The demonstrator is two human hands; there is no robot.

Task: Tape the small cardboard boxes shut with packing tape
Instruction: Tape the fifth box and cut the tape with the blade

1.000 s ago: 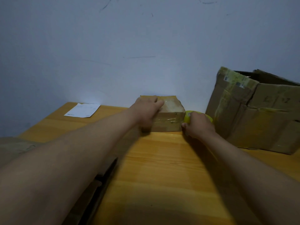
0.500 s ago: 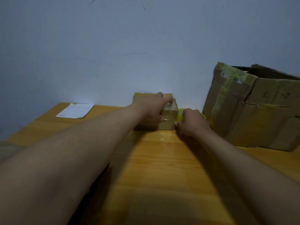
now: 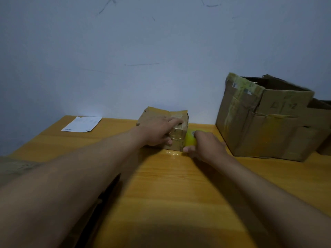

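Yellow tape roll (image 3: 190, 139) sits mostly hidden under the right hand (image 3: 206, 146).

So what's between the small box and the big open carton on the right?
In the head view, the yellow tape roll, gripped by the right hand, lies between the small box and the big carton.

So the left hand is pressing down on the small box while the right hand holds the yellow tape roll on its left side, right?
Not quite. In the head view the right hand holds the tape roll on the right side of the small box, not its left. The left hand does press on the box.
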